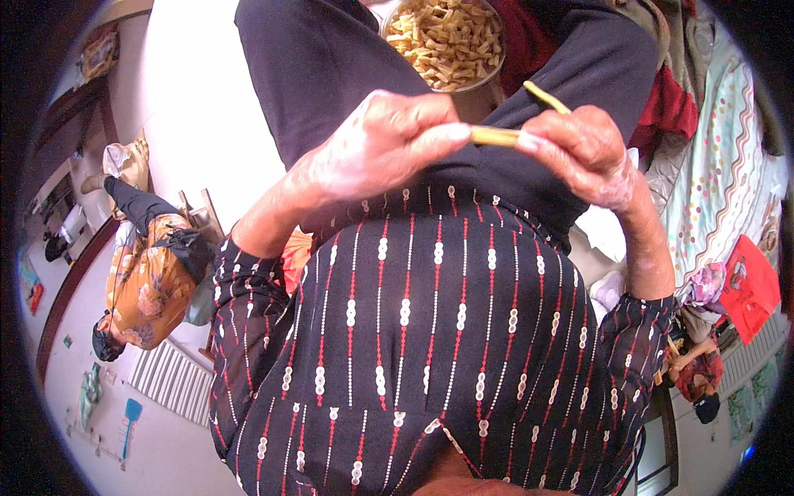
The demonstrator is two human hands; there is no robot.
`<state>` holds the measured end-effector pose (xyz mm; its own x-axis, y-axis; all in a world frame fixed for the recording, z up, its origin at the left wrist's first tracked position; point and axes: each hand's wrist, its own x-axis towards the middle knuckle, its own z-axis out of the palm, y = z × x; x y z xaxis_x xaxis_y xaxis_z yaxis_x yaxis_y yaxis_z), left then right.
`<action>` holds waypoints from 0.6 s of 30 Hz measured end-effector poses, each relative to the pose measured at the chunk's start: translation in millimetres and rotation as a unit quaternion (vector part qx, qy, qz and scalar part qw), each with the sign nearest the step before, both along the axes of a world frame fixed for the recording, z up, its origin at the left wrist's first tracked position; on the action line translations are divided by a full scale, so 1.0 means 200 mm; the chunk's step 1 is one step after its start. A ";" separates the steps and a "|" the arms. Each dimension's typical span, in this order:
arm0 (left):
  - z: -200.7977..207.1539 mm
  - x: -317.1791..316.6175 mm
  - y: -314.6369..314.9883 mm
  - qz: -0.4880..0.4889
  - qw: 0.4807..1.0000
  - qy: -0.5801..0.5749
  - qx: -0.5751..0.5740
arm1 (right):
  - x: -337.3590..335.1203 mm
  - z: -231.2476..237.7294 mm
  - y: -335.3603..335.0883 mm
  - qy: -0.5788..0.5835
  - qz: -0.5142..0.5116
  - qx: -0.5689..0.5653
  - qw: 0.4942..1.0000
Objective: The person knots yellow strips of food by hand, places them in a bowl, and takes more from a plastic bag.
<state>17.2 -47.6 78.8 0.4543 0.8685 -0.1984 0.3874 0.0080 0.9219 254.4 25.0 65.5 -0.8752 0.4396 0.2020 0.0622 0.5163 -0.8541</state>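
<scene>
Both my hands are raised over my lap, with a thin yellow-green strip [494, 135] stretched between them. My left hand [389, 140] pinches one end of it between thumb and fingers. My right hand [581, 153] is closed round the strip near the other side, thumb pressed on it. A slim yellow-green length [546, 97] sticks up from behind the right fingers; whether it belongs to the same strip is hidden. Beyond my hands, between my knees, stands a round metal bowl [499, 66] heaped with short pale yellow pieces [447, 41].
Dark trousers [310, 74] cover my spread legs. On the right lie a dotted pale cloth [703, 190], dark red fabric [668, 107] and a red sheet [749, 289]. A seated person in an orange flowered top [150, 281] is at the left, another person [699, 369] far right.
</scene>
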 end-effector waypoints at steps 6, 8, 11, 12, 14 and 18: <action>0.08 -0.14 0.00 0.011 0.974 0.000 0.226 | -0.08 0.09 -0.03 0.026 -0.004 0.039 0.999; 0.18 -0.20 0.13 0.004 0.996 0.051 0.076 | -0.15 0.09 0.04 0.053 -0.060 0.087 0.993; 0.06 -0.27 0.27 0.043 0.985 0.074 0.153 | -0.22 -0.02 0.20 0.041 -0.074 0.047 0.995; 0.03 -0.27 0.32 0.043 0.985 0.072 0.148 | -0.22 -0.04 0.26 -0.020 -0.076 0.029 0.997; 0.02 -0.26 0.45 0.046 0.995 0.041 0.080 | -0.23 0.02 0.38 -0.064 -0.120 -0.001 0.991; -0.09 -0.21 0.64 0.104 0.990 0.045 0.085 | -0.24 -0.01 0.56 -0.091 -0.142 0.010 0.986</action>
<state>-24.4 80.0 61.5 0.2493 0.9657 -0.0726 0.4748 -0.0565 0.8783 206.7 137.5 63.5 -0.7404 0.6691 0.0637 0.3576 0.4724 -0.8056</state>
